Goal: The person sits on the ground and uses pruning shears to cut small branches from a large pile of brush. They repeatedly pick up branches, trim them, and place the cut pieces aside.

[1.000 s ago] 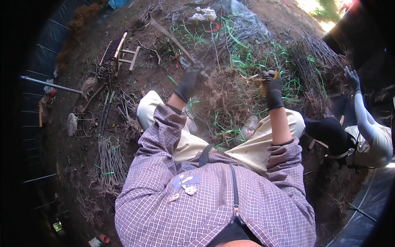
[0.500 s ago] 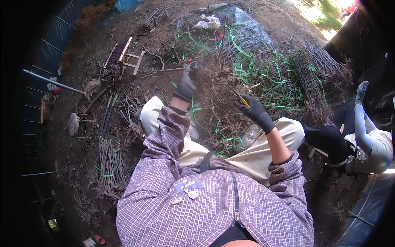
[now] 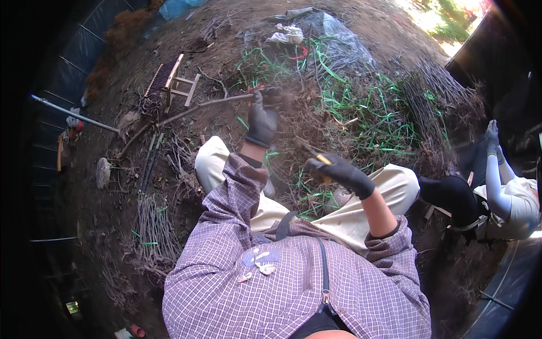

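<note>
My left hand (image 3: 263,120), in a dark glove, is closed around a long, thin woody stem (image 3: 206,104). The stem stretches off to the left, and a blurred dark clump lies at its near end by my fingers. In my gloved right hand (image 3: 345,176) is a pair of pruning shears (image 3: 323,160) with yellow handles, its dark blades pointing up and left. A heap of bare roots and twigs (image 3: 307,121) spreads on the ground just beyond both hands. Green plastic ties (image 3: 384,113) lie tangled over and beside that heap.
Bundled saplings (image 3: 423,107) lie at the right, another bundle (image 3: 155,226) at the left. A small wooden stool (image 3: 183,85) is tipped at the far left. Clear plastic sheeting (image 3: 339,37) covers soil at the back. A co-worker (image 3: 502,192) sits close on my right.
The woody stem now reaches farther left. My left hand has come slightly nearer and right; my right hand has moved down and left with the shears. The co-worker's hands have shifted slightly.
</note>
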